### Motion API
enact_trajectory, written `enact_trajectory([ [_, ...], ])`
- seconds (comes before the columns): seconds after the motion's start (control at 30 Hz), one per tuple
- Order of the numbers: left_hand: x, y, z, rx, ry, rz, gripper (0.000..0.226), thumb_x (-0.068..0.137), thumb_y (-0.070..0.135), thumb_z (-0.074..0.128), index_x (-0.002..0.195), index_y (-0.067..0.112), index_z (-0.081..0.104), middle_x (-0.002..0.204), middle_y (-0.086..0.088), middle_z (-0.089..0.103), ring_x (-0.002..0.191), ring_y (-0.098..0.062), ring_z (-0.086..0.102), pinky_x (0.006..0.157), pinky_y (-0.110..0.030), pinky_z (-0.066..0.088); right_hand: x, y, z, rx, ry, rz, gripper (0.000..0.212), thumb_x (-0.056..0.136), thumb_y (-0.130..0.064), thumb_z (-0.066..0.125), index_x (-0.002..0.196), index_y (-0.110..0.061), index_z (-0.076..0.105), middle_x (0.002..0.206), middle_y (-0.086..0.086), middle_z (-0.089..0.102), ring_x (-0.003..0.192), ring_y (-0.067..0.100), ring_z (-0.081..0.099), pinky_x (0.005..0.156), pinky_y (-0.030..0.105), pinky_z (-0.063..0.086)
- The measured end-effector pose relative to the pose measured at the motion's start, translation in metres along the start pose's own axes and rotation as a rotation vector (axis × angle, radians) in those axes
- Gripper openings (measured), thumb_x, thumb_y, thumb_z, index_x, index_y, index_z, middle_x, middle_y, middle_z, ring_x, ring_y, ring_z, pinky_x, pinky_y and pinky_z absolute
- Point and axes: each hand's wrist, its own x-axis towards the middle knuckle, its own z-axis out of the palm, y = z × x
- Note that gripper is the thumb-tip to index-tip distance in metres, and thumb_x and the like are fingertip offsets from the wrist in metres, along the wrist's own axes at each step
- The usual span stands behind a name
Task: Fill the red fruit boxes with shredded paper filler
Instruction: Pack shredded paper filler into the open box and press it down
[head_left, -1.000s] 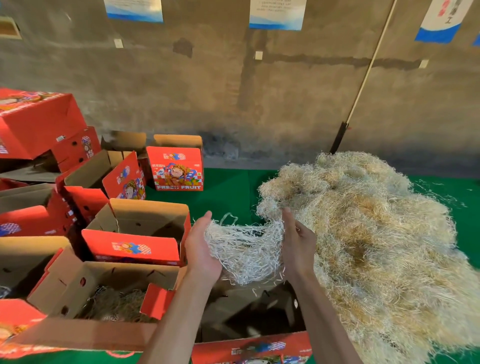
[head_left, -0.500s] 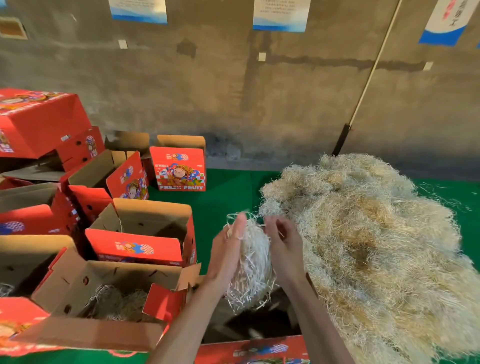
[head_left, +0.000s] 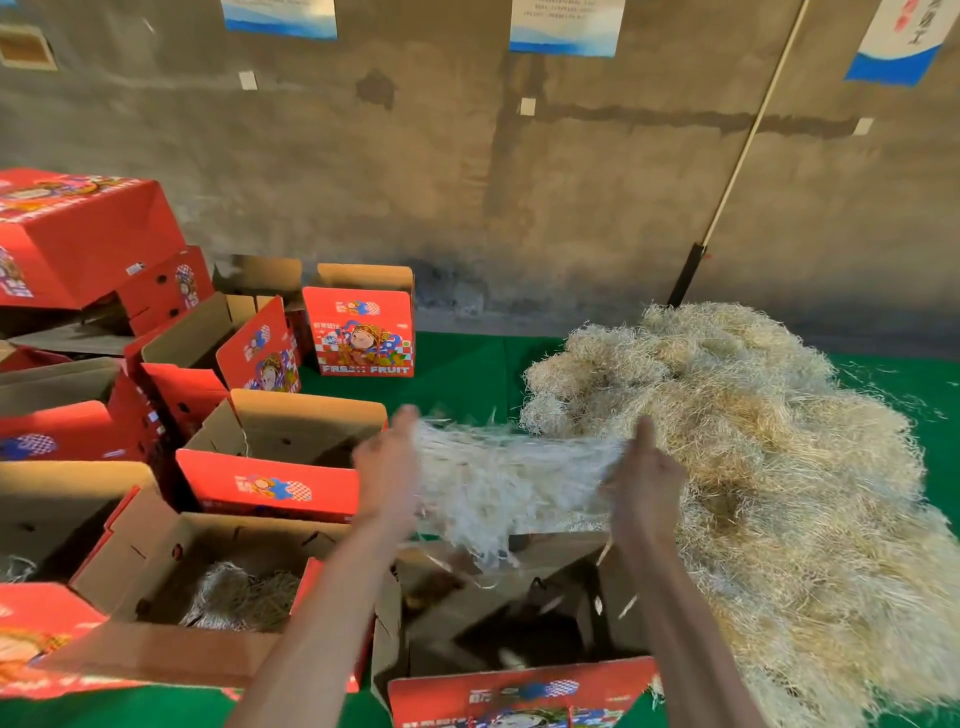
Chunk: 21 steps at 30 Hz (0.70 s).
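Observation:
My left hand (head_left: 388, 470) and my right hand (head_left: 644, 480) each grip one end of a clump of pale shredded paper (head_left: 506, 478), stretched wide between them. The clump hangs above an open red fruit box (head_left: 519, 691) at the bottom centre, whose inside looks dark. To its right lies a big pile of shredded paper filler (head_left: 753, 467) on the green mat. Left of my left arm, another open red box (head_left: 156, 566) holds some filler (head_left: 244, 597).
Several more red fruit boxes stand or lie at the left, one open box (head_left: 270, 483) just beyond my left hand and one upright box (head_left: 363, 332) near the wall. A long pole (head_left: 737, 156) leans on the concrete wall. Green mat (head_left: 467, 374) covers the floor.
My hands were close together around the clump half a second ago; they have now pulled apart sideways, stretching the shredded paper wide over the box.

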Motion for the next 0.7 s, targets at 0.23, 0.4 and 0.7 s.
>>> enact_trajectory([
  [0.23, -0.017, 0.003, 0.001, -0.028, -0.169, -0.283, 0.075, 0.073, 0.080, 0.062, 0.125, 0.026, 0.055, 0.122, -0.007, 0.063, 0.113, -0.031, 0.061, 0.101, -0.052, 0.046, -0.010, 0.005, 0.010, 0.056, -0.148, 0.022, 0.062, 0.096, -0.070, 0.034, 0.050, -0.027, 0.035, 0.041, -0.012, 0.031, 0.036, 0.008, 0.026, 0.052, 0.024, 0.040],
  [0.4, -0.013, -0.002, 0.003, -0.472, -0.423, -0.476, 0.064, 0.096, 0.062, 0.047, 0.137, 0.013, 0.058, 0.124, -0.014, 0.070, 0.110, -0.031, 0.069, 0.095, -0.044, 0.055, -0.021, 0.017, 0.018, 0.133, -0.465, 0.244, 0.089, 0.076, -0.097, 0.018, 0.152, -0.050, 0.025, 0.124, 0.003, 0.046, 0.117, 0.012, 0.049, 0.102, 0.062, 0.033],
  [0.7, -0.063, -0.021, 0.015, 0.162, -0.359, 0.069, 0.094, 0.073, 0.094, 0.040, 0.149, 0.039, 0.040, 0.128, 0.036, 0.047, 0.113, 0.032, 0.035, 0.099, -0.014, 0.025, -0.048, 0.021, 0.058, -0.002, -0.124, 0.100, 0.075, 0.084, -0.083, 0.044, 0.115, -0.017, 0.061, 0.092, -0.001, 0.066, 0.099, 0.020, 0.068, 0.084, 0.025, 0.048],
])
